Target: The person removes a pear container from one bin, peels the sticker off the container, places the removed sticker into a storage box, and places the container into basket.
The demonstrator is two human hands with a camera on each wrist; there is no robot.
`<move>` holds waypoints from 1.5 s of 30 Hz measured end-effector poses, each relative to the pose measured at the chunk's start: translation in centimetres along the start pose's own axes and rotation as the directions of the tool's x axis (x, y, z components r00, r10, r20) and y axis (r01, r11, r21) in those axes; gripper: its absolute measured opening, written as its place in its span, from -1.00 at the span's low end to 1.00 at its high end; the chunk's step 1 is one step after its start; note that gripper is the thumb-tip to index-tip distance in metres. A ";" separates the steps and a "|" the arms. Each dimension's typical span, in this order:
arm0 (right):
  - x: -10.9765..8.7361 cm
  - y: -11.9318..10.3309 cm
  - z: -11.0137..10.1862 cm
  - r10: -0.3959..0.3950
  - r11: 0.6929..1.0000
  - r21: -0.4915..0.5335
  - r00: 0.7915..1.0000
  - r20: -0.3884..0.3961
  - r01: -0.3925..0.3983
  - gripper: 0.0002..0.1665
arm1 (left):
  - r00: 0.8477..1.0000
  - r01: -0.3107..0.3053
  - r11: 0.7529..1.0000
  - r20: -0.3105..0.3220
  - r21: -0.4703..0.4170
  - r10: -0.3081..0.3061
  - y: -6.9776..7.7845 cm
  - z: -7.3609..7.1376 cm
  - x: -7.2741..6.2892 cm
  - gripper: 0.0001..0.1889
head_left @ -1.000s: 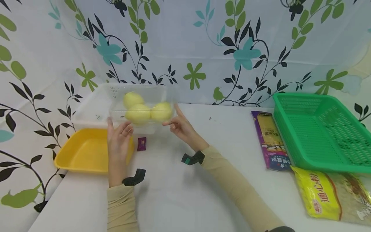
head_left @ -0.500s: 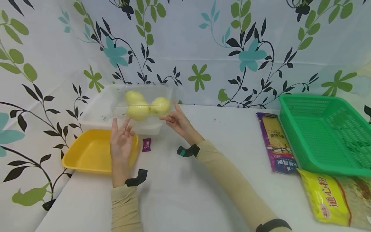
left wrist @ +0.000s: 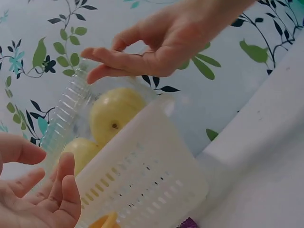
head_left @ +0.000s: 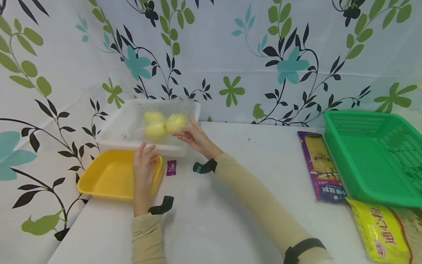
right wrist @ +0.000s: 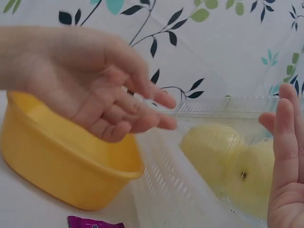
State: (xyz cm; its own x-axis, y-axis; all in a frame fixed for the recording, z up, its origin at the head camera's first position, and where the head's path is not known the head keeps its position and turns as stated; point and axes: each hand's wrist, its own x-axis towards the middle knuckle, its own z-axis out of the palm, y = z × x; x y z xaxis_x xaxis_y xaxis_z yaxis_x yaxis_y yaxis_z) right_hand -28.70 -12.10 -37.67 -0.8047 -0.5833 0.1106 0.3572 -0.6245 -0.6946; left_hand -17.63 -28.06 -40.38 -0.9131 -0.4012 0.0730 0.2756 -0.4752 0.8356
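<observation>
Three round, pale yellow fruits [head_left: 155,131], like apples or pears, sit in a clear plastic box with a ribbed rim [left wrist: 66,111]. That box lies inside the white perforated basket [left wrist: 142,180] at the back left. My left hand [head_left: 143,163] hovers at the basket's front side, over the edge of the yellow basin, with fingers loosely bent and nothing held. My right hand [head_left: 197,139] is above the basket's right end, fingers extended and close to the box. Whether its fingertips touch the box I cannot tell.
A yellow basin [head_left: 108,179] stands before the basket, with a small purple packet [head_left: 171,168] beside it. At the right are a green basket [head_left: 369,190], a purple pasta packet [head_left: 324,167] and a yellow pasta bag [head_left: 379,231]. A patterned cloth [head_left: 211,44] hangs behind.
The clear box with the fruits has gone down into the white basket. Both hands have come off its sides; my right hand has shifted slightly left. The head view has turned a little left.
</observation>
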 end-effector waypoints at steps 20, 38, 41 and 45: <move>1.5 -0.4 1.0 0.185 0.972 -0.110 0.965 -0.188 -0.207 -0.09 | 1.000 0.016 0.917 -0.010 0.399 -0.013 -1.2 2.3 -0.3 -0.55; 1.4 0.6 2.2 0.085 0.652 -0.669 0.912 -0.402 -0.356 -0.81 | 0.993 -0.049 0.858 -0.071 0.511 0.099 -2.4 2.4 0.5 -0.54; 1.5 1.5 2.3 -0.033 0.543 -0.765 0.902 -0.431 -0.346 -0.88 | 0.978 -0.090 0.790 -0.094 0.607 0.184 -2.9 2.1 0.6 -0.56; 1.5 1.9 2.5 -0.132 0.449 -0.833 0.898 -0.420 -0.324 -0.57 | 0.956 -0.149 0.787 -0.117 0.599 0.270 -3.3 2.1 0.7 -0.57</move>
State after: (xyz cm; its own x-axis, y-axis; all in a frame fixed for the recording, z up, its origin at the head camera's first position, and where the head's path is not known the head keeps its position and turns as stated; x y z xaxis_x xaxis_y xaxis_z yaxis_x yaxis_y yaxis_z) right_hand -28.06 -15.52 -37.07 -0.9688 -0.2232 -0.1077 0.0260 0.3410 -0.9397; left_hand -19.86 -25.13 -41.95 -0.7630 -0.6033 0.2322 0.1732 0.1552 0.9726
